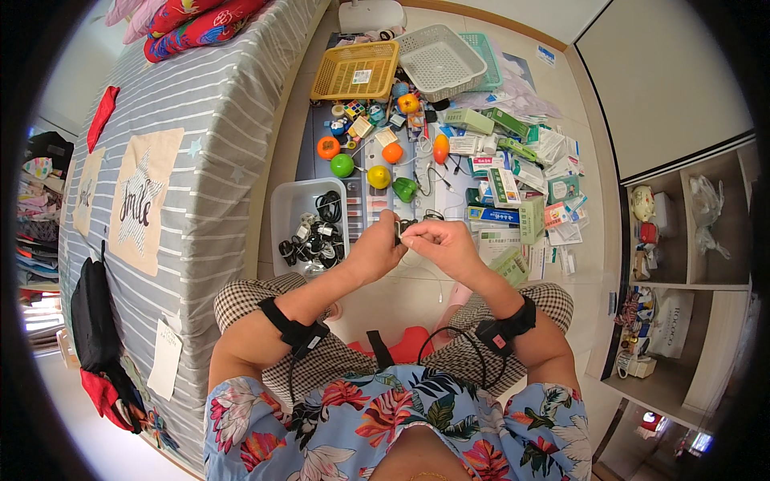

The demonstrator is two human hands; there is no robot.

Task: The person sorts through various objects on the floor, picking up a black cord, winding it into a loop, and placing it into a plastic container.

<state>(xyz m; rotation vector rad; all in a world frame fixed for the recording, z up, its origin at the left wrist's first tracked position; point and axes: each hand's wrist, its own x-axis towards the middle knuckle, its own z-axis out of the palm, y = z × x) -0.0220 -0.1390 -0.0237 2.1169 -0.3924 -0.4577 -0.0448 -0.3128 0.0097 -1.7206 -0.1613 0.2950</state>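
Observation:
My left hand (380, 245) and my right hand (444, 245) meet in front of my lap, around a small bundle of dark cable (404, 227). The left fingers close on the bundle, and the right thumb and forefinger pinch at a light tie or cord end on it. A thin white cable (440, 288) hangs or lies below the hands, its end near the floor. To the left stands a white plastic bin (278, 210) holding coiled black cables (329, 206) and white chargers. Just beyond the hands lie a green toy pepper (405, 189), a yellow toy lemon (379, 177) and loose cables.
Medicine boxes (532, 219) are heaped at the right. Toy fruit and small toys lie ahead, below a yellow basket (320, 71), a grey basket (442, 60) and a green one (490, 60). A bed (210, 180) borders the left, open shelves (686, 286) the right.

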